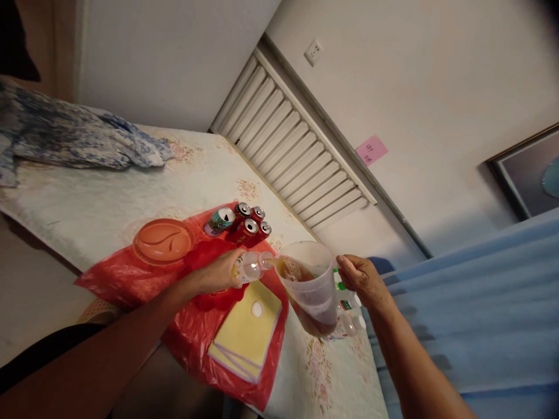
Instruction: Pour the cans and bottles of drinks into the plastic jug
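Observation:
My left hand [220, 272] is closed round a small clear plastic bottle [252, 266], tipped on its side with its mouth at the rim of a clear plastic pitcher [311, 285]. A yellowish liquid runs from the bottle into the pitcher, which holds brown liquid at its bottom. My right hand [362, 279] grips the pitcher's far side, apparently at the handle, and holds it tilted above the table.
A red plastic bag [131, 276] lies on the flowered tablecloth with an orange lid [163, 240], several drink cans [242, 221] and a stack of yellow cloths [247, 331]. Empty bottles [349, 317] lie behind the pitcher. Blue fabric [471, 314] is at right, a radiator cover behind.

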Motion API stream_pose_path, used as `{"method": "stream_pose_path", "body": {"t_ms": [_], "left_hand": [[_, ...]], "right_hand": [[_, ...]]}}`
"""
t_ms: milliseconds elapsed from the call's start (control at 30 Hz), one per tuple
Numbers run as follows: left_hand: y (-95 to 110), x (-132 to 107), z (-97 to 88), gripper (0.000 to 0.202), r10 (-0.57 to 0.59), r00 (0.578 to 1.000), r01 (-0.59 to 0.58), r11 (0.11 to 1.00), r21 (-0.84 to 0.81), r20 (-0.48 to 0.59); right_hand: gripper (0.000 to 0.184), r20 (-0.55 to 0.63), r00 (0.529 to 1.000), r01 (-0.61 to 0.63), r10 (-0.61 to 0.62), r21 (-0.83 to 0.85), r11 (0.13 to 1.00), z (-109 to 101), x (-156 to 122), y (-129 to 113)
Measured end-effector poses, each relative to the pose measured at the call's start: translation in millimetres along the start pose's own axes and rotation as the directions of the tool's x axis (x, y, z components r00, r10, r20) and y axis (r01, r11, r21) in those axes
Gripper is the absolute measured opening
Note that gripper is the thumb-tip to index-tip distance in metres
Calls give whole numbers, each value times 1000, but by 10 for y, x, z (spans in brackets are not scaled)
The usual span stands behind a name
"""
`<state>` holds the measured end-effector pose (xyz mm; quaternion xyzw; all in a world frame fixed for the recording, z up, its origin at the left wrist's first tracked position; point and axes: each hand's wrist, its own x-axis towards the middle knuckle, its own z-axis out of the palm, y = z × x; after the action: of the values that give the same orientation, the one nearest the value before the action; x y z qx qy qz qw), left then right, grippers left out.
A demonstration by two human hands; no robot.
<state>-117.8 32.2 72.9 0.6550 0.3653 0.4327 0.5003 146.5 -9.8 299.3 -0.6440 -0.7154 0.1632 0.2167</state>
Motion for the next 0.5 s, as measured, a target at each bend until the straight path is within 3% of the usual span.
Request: {"method": "stream_pose_path", "body": {"t_ms": [500], "left_hand": [[-77,7,9,54,21,1000,-21,999,30,2]], "right_hand": [[52,7,1000,9,-9,-33,999,-17,21,25]]}}
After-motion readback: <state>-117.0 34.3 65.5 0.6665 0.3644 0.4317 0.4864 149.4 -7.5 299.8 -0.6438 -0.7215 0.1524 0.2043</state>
